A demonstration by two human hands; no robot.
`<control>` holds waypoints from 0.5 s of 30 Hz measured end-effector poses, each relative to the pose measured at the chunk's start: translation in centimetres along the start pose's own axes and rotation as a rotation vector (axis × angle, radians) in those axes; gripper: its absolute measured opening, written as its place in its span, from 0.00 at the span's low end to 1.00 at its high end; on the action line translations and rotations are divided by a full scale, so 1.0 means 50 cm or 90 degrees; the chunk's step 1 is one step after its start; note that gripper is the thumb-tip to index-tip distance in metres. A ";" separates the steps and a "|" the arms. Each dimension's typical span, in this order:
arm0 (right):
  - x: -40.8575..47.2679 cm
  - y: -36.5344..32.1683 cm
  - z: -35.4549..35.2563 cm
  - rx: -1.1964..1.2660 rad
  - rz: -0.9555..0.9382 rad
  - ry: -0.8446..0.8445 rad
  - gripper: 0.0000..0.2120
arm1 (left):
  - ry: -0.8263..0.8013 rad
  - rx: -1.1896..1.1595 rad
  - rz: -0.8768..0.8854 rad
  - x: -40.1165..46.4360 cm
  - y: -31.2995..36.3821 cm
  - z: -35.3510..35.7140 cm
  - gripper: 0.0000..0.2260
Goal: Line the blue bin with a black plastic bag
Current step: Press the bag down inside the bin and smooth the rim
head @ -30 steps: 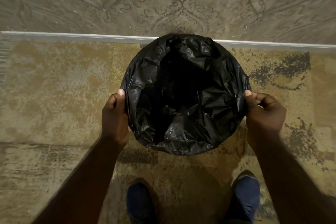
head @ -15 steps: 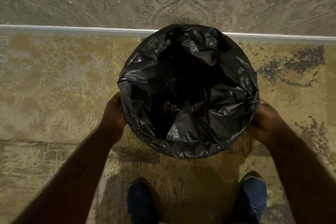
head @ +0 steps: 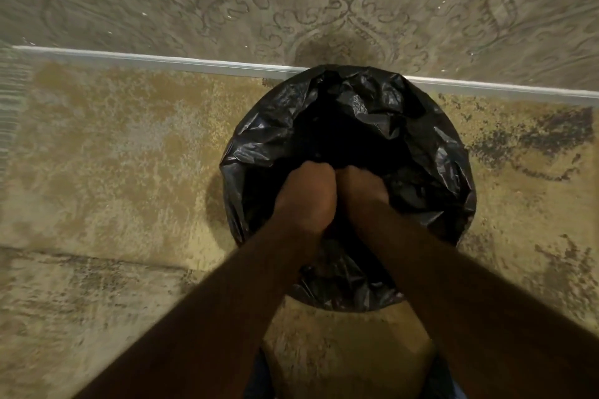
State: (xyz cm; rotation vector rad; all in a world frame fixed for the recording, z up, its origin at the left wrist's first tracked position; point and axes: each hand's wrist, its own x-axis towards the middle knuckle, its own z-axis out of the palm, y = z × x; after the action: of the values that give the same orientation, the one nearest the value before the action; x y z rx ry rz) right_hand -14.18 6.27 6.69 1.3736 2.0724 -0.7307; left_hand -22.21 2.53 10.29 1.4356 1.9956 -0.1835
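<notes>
Bag [head: 418,152], mouth opening upward, axis vertical; left hand [head: 304,194] and right hand [head: 363,188] reach inside side by side; grip state cannot be told.

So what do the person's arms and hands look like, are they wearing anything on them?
Both arms are bare from the bottom of the picture up: no sleeves in view. The left hand and right hand wear no gloves, and no watch or bracelet shows on the wrists. The fingers are hidden, so rings can't be checked. The forearms look blurred.

Both forearms fill the bag's [head: 447,172] near opening; its dark far half lies open, wall [head: 291,3] just behind.
</notes>
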 end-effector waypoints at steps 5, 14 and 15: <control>0.094 0.022 0.071 -0.054 0.057 -0.098 0.21 | -0.075 0.236 0.032 0.064 -0.041 0.063 0.16; 0.124 0.082 0.170 -0.045 0.083 -0.219 0.28 | -0.220 0.291 0.070 0.110 -0.105 0.079 0.28; 0.131 0.086 0.174 -0.045 0.091 -0.226 0.29 | -0.217 0.261 0.073 0.113 -0.104 0.076 0.27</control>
State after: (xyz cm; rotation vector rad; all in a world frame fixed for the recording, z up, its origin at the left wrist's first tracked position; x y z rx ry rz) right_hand -11.12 5.82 -4.59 1.2372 1.6907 -0.7691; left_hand -26.21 3.19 2.75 1.6331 1.6511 -0.7701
